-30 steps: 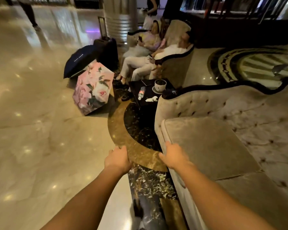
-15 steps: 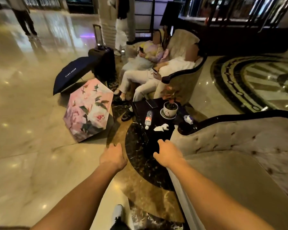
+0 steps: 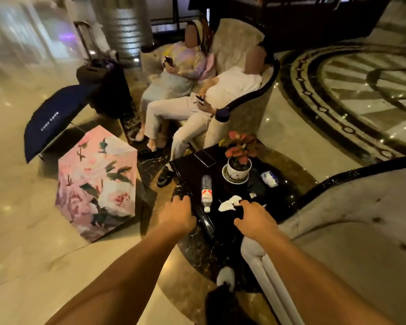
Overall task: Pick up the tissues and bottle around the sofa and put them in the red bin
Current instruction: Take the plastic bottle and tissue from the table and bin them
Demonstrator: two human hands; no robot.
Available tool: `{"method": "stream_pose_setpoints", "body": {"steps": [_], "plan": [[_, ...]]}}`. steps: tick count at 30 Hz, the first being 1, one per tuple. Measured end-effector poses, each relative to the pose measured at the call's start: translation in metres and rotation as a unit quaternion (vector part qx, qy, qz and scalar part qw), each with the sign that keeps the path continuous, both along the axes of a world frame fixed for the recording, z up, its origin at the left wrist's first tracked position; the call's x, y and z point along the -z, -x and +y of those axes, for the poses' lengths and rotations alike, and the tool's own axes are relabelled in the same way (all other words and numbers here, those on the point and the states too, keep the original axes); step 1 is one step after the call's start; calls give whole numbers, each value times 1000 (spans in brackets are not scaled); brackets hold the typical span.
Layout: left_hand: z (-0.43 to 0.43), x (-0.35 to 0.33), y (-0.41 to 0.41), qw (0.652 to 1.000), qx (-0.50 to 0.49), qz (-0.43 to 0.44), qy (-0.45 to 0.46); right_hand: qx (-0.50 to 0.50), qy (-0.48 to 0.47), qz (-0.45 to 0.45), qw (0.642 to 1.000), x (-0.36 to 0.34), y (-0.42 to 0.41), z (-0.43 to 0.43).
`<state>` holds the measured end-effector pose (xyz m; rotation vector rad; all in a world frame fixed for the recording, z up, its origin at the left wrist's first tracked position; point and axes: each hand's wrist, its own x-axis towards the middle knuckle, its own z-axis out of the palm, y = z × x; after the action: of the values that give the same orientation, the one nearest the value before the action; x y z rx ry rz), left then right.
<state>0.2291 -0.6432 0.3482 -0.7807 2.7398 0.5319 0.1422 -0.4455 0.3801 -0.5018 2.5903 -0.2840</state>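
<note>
Both hands empty, fingers curled loosely: right hand point(image 3: 253, 220) touching crumpled tissue point(image 3: 229, 202) near table point(image 3: 188, 167) front edge; left hand point(image 3: 181, 213) beside bottle point(image 3: 206, 192). Pinch tissue whole, grab bottle mid-body; avoid plant pot point(image 3: 238, 168)

You see the bottle point(image 3: 206, 193) lying on its side on the dark bench point(image 3: 188, 167), clear plastic with a red and white label, its white cap pointing toward you. Just right of it lies a crumpled white tissue point(image 3: 229, 202). A smaller white scrap point(image 3: 252, 195) sits a little farther right.
</note>
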Motion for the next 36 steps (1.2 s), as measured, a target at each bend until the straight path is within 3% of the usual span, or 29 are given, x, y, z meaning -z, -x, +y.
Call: {"method": "stream_pose_setpoints", "body": {"steps": [10,17,22,28,32,36], "plan": [[-21,75,165,995,32,-83,-33,36,-11,-94,995,91,172,-23],[-17,168,246,976,51,-170,-123,108,-40,-204,972,179,217,-33],[-32,247,272,969,60,-217,-97,122,-67,-238,961,248,235,-36],[-55,330,298,983,47,-162,-65,182,-27,-250,951,335,271,-62],[-68,376,319,985,23,-146,-88,216,5,-207,954,395,282,-85],[-68,407,328,987,32,-112,-110,185,-26,-170,968,442,282,-112]]}}
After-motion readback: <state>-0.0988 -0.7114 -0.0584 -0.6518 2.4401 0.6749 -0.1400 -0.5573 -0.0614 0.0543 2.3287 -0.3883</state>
